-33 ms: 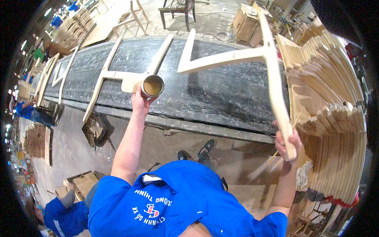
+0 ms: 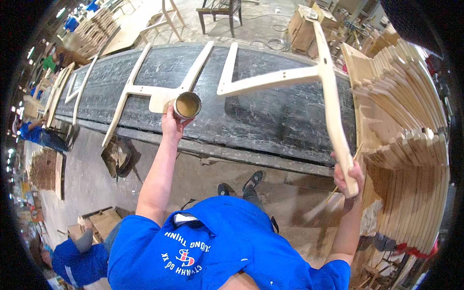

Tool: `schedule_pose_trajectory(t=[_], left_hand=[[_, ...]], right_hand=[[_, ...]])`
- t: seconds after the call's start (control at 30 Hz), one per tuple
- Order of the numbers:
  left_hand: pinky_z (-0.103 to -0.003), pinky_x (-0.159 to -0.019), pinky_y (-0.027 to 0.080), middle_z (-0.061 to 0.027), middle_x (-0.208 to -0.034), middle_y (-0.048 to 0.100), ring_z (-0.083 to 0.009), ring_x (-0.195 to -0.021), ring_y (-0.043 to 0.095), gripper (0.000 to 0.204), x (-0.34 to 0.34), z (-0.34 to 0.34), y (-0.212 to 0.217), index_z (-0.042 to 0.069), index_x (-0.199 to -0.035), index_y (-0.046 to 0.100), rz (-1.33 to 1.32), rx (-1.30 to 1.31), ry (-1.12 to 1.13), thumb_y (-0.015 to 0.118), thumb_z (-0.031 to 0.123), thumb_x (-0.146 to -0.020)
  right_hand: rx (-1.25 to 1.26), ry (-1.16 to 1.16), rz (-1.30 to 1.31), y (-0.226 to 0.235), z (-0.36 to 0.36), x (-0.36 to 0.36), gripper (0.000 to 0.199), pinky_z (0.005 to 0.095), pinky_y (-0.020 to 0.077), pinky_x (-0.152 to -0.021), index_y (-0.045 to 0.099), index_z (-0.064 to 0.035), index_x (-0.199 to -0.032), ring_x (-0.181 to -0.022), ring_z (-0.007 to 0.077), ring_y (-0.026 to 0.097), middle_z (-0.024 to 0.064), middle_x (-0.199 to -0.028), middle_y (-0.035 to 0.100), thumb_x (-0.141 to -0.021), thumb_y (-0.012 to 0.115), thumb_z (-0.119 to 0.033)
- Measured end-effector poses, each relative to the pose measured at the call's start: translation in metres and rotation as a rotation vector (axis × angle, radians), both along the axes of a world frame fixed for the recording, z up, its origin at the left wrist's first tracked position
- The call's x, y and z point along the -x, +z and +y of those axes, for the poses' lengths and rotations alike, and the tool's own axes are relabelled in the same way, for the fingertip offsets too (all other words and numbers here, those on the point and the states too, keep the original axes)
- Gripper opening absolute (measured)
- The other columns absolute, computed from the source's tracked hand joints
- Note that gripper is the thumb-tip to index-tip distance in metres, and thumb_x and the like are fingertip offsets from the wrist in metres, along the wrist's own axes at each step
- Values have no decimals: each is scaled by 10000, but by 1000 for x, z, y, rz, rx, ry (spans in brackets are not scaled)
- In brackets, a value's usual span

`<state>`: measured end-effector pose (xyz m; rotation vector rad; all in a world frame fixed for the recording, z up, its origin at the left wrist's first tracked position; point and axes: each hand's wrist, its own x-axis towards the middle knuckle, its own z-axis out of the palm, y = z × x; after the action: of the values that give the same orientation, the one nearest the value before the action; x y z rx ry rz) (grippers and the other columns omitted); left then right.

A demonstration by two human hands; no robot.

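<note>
My left hand (image 2: 173, 124) grips a round, open can (image 2: 187, 105) with tan contents. It is over the near edge of the black-topped table, beside a pale H-shaped wooden chair frame (image 2: 159, 92). My right hand (image 2: 349, 178) is closed around the near end of another pale wooden chair frame (image 2: 333, 106), beyond the table's right part. This frame's crosspiece reaches left to a short upright leg. A thin stick with a pale, blurred brush-like end (image 2: 319, 207) also passes through my right hand; its bristles hang below the fingers.
Tall stacks of curved wooden parts (image 2: 406, 183) stand close on the right. More frames lie along the table (image 2: 270, 125) to the left. Chairs (image 2: 220, 14) and a wooden box (image 2: 304, 31) stand beyond it. A co-worker in blue (image 2: 79, 256) bends at lower left.
The frame in my right hand has shifted slightly, its near end a little to the left. The can stays in place. The co-worker's arm at lower left has moved.
</note>
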<state>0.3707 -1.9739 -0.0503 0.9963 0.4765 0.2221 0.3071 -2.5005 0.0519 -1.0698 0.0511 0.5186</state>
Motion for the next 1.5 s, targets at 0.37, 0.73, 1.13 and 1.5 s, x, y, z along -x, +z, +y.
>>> schedule_pose_trajectory(t=[0.37,0.73,1.13,1.5], left_hand=[[-252,-608,485,-26,-949,597,-88,-801,571,327,-43,-64,11,8,-1067,558,-190,-624,71,477,299,-942],[-265,-636,505,-8,-1001,597,-99,-860,575,357,-93,-139,11,92,-1107,550,-98,-367,75,497,390,-916],[-239,-697,472,-47,-990,584,-98,-858,561,386,-79,-116,13,1,-1103,536,-296,-523,132,486,343,-931],[-252,-613,522,-28,-991,603,-94,-828,599,336,-111,-102,-35,61,-1125,514,-140,-110,131,489,331,-927]], right_hand=[[1550,102,-544,-151,-174,-54,296,362,427,-641,557,-2,-888,-678,216,535,103,-731,563,-906,470,-284],[69,-56,-735,-54,109,-202,92,220,459,-638,582,-25,-927,-749,107,587,72,-824,627,-882,567,-104],[-4,-47,-587,-100,206,-218,117,238,467,-637,552,-19,-891,-732,122,611,91,-797,642,-922,500,-119],[-269,-58,-25,-138,213,-239,105,276,500,-584,542,-36,-880,-670,165,618,105,-768,623,-887,555,-140]])
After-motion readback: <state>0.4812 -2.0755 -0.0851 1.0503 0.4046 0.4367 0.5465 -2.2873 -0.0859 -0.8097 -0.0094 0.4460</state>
